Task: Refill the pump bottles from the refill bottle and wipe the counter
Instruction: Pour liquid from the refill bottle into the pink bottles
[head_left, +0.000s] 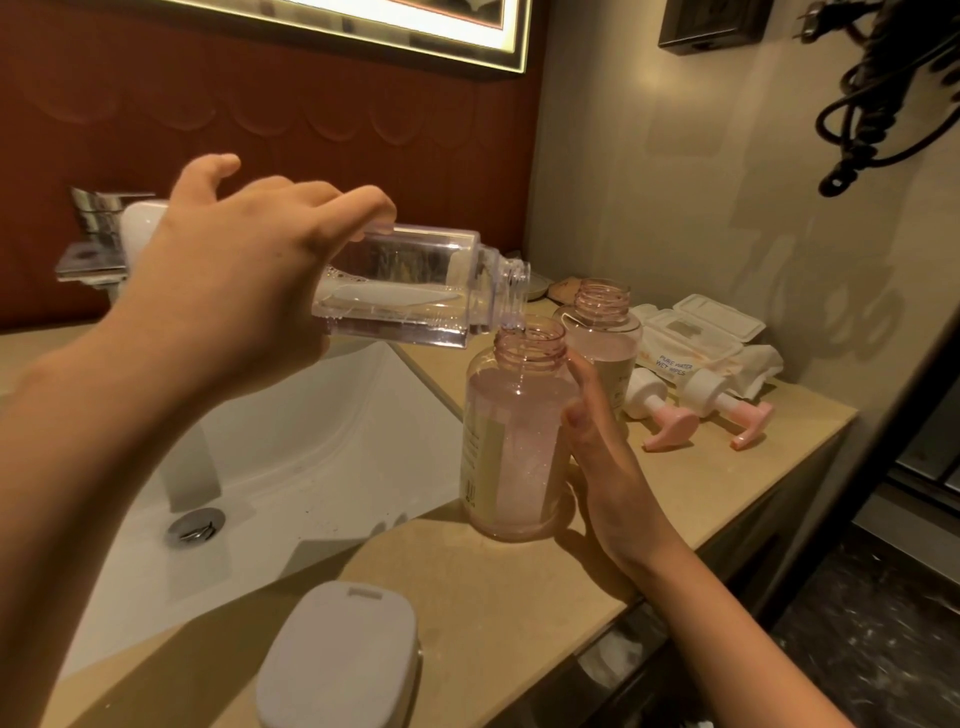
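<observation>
While the left hand grips the clear refill bottle, tipped almost flat, a thin stream falls into the nearer open pump bottle, which stands on the counter beside the sink. The right hand touches this bottle's side with nearly straight fingers; its palm is hidden. The second pump bottle stands behind, partly covered.
</observation>
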